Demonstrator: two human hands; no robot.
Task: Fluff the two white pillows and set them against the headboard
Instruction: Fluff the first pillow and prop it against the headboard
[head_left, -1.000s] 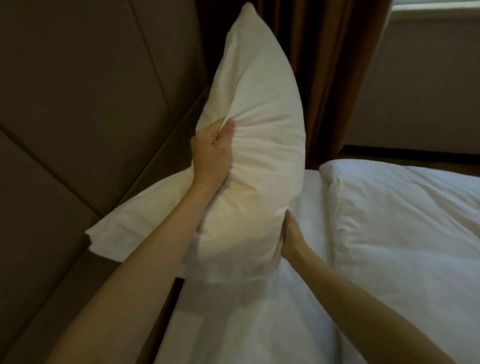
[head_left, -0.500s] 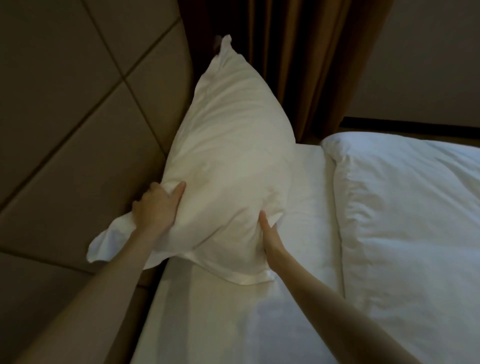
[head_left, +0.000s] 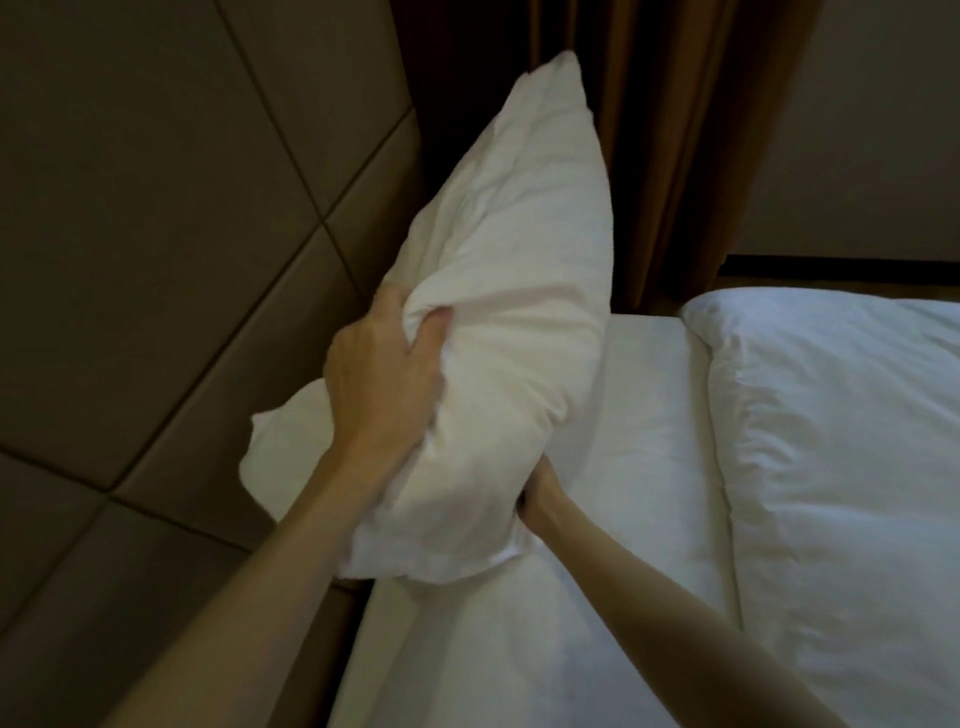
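Observation:
One white pillow (head_left: 524, 270) stands on end at the head of the bed, its near corner over the sheet. My left hand (head_left: 384, 374) grips its left side, fingers dug into the fabric. My right hand (head_left: 537, 491) presses under its lower right edge, mostly hidden by the pillow. The padded brown headboard (head_left: 182, 218) fills the left, and the pillow leans beside it. A second white shape (head_left: 291, 452) shows behind my left wrist; I cannot tell if it is the other pillow.
A white sheet (head_left: 639, 426) covers the mattress. A folded white duvet (head_left: 841, 447) lies on the right. Brown curtains (head_left: 675, 130) hang behind the pillow, with a plain wall beyond.
My left hand has moved up the pillow's side and squeezed in, bunching the fabric. The right hand has slid under the lower edge. The pillow stands more upright than half a second ago.

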